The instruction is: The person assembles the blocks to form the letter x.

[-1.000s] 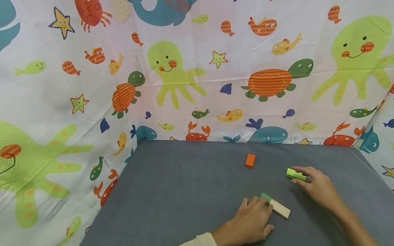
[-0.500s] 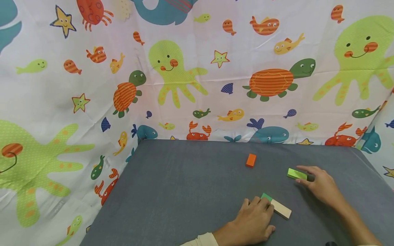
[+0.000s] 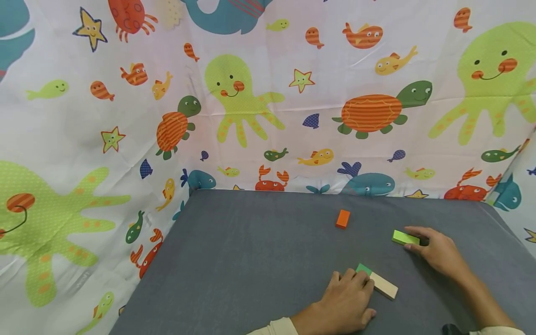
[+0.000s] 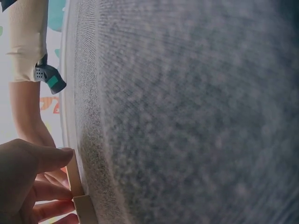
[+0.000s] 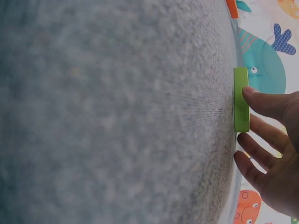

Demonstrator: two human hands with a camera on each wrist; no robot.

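Note:
On the grey table, my right hand [image 3: 436, 252] has its thumb and index finger on either side of a light green block [image 3: 404, 237]. In the right wrist view the thumb tip overlaps the edge of the light green block [image 5: 241, 100], while the other fingers are spread beside it. My left hand [image 3: 345, 300] rests lower, fingertips against a green block [image 3: 363, 268] and a pale wooden block [image 3: 384, 285] that lie end to end. Its thumb points away to the lower right. Part of the green block is hidden under the fingers. An orange block [image 3: 342, 218] lies farther back.
Behind the grey table [image 3: 251, 251] hangs a white cloth [image 3: 259, 102] printed with sea animals, and it runs along the left side too. A dark camera [image 4: 49, 77] sits on the right wrist, at the cuff of a cream sleeve [image 4: 27, 46].
My right hand has drawn back a little to the right along the light green block, which stays in place. My left hand and the other blocks have not moved; the head view has shifted slightly.

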